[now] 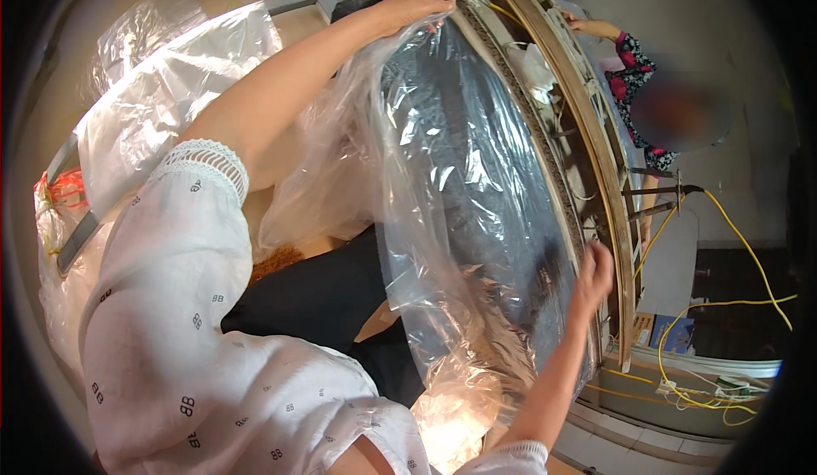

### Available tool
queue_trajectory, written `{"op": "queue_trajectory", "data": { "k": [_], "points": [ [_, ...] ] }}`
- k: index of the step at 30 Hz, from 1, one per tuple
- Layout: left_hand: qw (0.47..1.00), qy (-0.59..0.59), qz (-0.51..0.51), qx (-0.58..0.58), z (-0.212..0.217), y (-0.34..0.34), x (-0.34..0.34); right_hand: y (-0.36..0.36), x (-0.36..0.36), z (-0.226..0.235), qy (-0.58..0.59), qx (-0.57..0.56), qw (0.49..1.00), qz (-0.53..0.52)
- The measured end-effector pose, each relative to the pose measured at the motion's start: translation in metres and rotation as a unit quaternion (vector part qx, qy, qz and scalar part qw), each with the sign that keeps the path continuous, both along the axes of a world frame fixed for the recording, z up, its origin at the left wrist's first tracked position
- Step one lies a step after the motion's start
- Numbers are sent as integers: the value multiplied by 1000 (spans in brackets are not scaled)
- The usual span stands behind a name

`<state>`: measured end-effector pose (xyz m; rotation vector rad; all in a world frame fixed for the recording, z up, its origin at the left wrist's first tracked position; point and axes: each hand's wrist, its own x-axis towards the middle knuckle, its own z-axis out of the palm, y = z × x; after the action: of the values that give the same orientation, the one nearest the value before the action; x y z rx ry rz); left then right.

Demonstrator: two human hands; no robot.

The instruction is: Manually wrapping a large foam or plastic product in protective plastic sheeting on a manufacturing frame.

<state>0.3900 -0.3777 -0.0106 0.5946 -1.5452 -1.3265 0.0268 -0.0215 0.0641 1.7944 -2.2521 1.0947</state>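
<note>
A left hand is pinching a clear plastic sheet draping left of a wooden beam; the right hand is curling beside the beam, its grip unclear. Beyond the beam, a co-worker is reaching.

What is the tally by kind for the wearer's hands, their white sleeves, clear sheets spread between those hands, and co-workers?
Wearer's left hand and right hand: 2
White sleeves: 2
Clear sheet between the hands: 1, though any folded layers cannot be counted
Co-worker: 1
Total: 6
</note>
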Motion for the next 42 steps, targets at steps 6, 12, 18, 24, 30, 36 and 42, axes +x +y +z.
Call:
{"op": "queue_trajectory", "data": {
  "k": [6, 12, 18, 24, 30, 36, 42],
  "points": [
    [999, 48, -2, 8, -11, -6, 8, -139, 241, -16, -212, 90, 921, 312],
    [997, 74, 9, 20, -5, -2, 0, -222, 245, -75, 25, -42, 951, 306],
    [998, 51, 12, 43, -3, 5, 2, -245, 232, -59, -16, -23, 967, 253],
    [999, 31, 23, -4, 0, -1, -2, -281, 246, -69, -291, 3, 925, 246],
    [997, 62, 38, 10, -6, -3, 3, -250, 245, -34, -662, 85, 721, 186],
    [997, 37, 59, 36, -4, -1, 2, -167, 221, -7, -469, 327, 755, 321],
    [966, -74, 211, -131, -31, -16, -2, -37, 197, 10, -471, 384, 634, 478]
  ]
}}
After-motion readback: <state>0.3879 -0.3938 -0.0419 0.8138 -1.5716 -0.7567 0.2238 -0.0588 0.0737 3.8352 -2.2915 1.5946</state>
